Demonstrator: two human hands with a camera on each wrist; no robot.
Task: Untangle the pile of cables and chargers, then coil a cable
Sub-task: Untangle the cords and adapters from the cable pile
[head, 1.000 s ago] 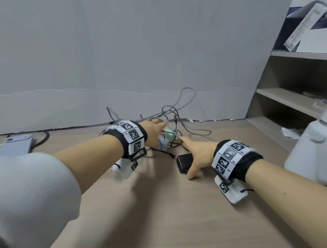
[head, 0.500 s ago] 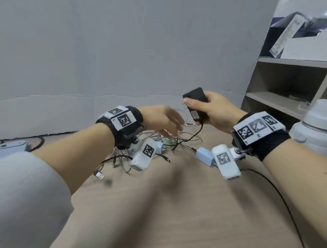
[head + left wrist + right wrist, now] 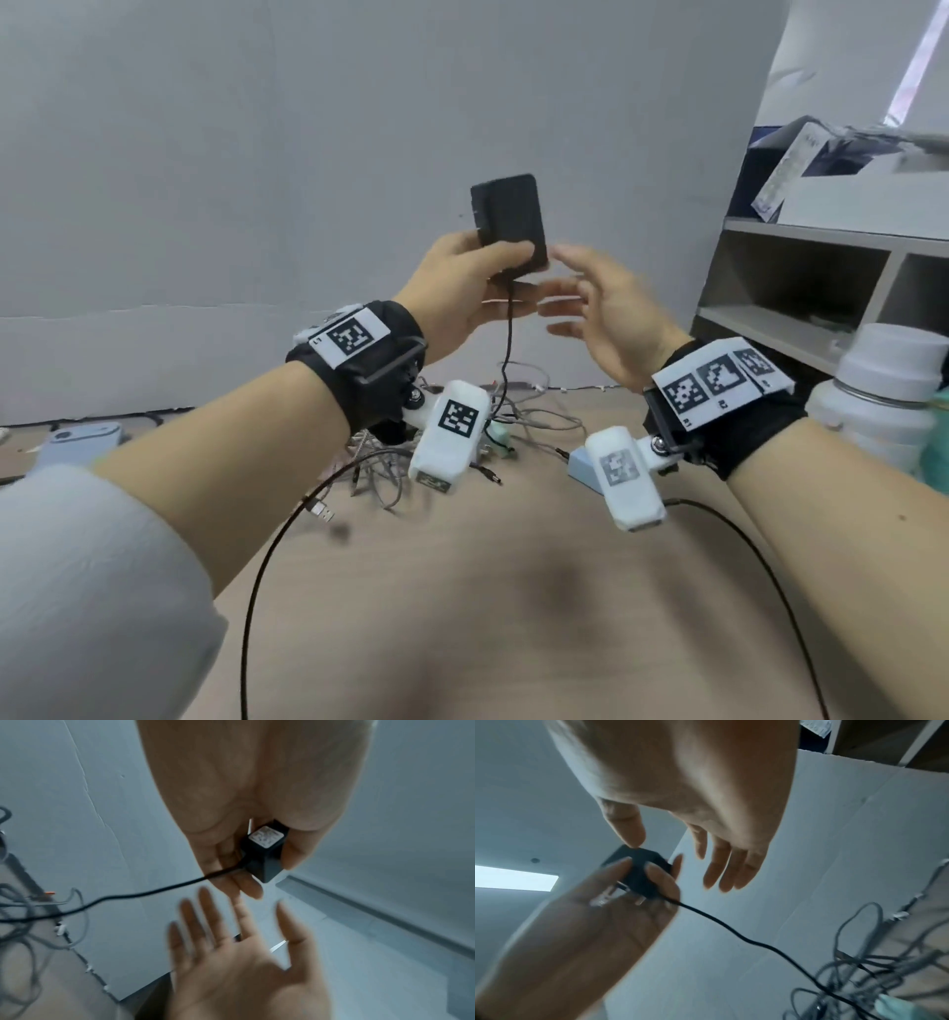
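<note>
My left hand [image 3: 477, 277] grips a black charger block [image 3: 508, 216] by its lower end and holds it upright, high above the table. Its thin black cable [image 3: 506, 354] hangs down into the grey tangle of cables [image 3: 513, 416] on the wooden table. In the left wrist view the fingers and thumb curl round the black charger block [image 3: 264, 852], with its black cable [image 3: 128, 896] trailing left. My right hand [image 3: 590, 308] hovers just right of the block, fingers spread and straight, holding nothing. The right wrist view shows the same block [image 3: 641, 870] in the left hand's fingers.
A light blue adapter [image 3: 583, 470] lies on the table under my right wrist. A pale green plug [image 3: 498, 437] sits in the tangle. Shelves [image 3: 801, 288] stand at the right with a white bottle [image 3: 883, 401] in front. A blue-grey device [image 3: 82, 442] lies far left. A grey wall backs the table.
The black charger passed from my right hand to my left and rose higher. My right hand let go and now hovers open beside it.
</note>
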